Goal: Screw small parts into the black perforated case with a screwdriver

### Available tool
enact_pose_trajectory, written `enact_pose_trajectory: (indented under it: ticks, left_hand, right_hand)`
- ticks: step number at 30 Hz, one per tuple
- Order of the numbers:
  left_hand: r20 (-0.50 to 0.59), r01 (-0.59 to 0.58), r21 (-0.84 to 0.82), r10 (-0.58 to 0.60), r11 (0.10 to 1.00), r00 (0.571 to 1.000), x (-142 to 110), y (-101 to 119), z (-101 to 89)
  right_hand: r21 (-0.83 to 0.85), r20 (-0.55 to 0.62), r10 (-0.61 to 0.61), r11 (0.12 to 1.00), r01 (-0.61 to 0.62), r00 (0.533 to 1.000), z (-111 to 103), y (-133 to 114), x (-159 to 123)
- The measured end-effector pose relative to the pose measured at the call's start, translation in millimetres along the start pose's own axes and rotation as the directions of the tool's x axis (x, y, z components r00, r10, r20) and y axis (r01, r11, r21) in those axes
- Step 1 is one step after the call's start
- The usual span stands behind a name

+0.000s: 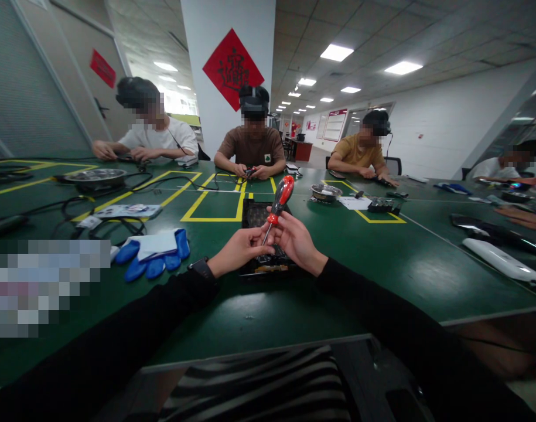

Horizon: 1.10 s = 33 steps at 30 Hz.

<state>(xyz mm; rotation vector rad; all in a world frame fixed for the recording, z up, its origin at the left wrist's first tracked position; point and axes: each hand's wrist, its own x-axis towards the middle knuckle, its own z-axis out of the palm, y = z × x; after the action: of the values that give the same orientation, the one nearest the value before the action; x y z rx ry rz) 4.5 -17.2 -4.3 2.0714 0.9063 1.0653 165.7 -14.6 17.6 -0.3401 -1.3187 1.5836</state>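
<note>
A screwdriver with a red and black handle is held up at a tilt, handle end high and metal shaft pointing down to the left. The fingers of my left hand are closed about the lower shaft near its tip. My right hand has its fingers closed at the shaft just below the red collar, with the palm turned inward. Behind and below both hands lies a black case-like object with dark parts inside and a yellowish strip at its near edge. My hands cover much of it.
Blue gloves with a white cloth lie to the left, near black cables. Metal bowls stand farther off on the green table. At right lies a white elongated object. Several people sit around the table.
</note>
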Motion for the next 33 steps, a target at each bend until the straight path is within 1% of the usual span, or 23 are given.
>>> enact_pose_trajectory:
  ticks: [3,8,14,19,25,28,33]
  left_hand:
    - [0.0,-0.002,0.011,0.002,1.0,1.0,0.3,-1.0,-0.2]
    - [0.007,-0.002,0.025,0.002,1.0,1.0,0.7,-1.5,-0.5]
    - [0.008,-0.005,0.041,0.004,0.999,1.0,0.7,0.6,-1.4]
    - [0.017,-0.003,0.033,0.002,0.999,1.0,-0.1,2.0,-1.2]
    - [0.015,-0.003,0.001,0.003,1.0,1.0,-0.8,-0.3,-0.1]
    - [0.02,-0.01,-0.006,0.011,1.0,1.0,0.0,-1.3,0.0]
    - [0.04,-0.025,-0.044,0.026,0.999,0.999,1.4,-1.7,0.3]
  right_hand:
    - [-0.006,-0.015,0.014,1.0,-0.014,1.0,0.3,-0.4,-0.3]
    - [-0.031,-0.009,-0.014,0.999,0.013,1.0,0.0,1.4,-1.1]
    - [-0.074,-0.031,-0.035,0.997,0.033,0.999,1.0,1.3,-1.1]
    - [-0.074,-0.019,-0.048,0.996,0.046,0.999,0.5,2.1,-0.4]
    - [-0.022,-0.052,-0.017,1.0,0.015,0.999,-1.2,2.9,1.2]
    - [0.003,-0.047,0.0,1.0,0.001,0.999,-1.6,2.4,1.2]
    - [-0.013,-0.032,0.009,1.0,-0.009,0.999,-3.1,3.4,1.4]
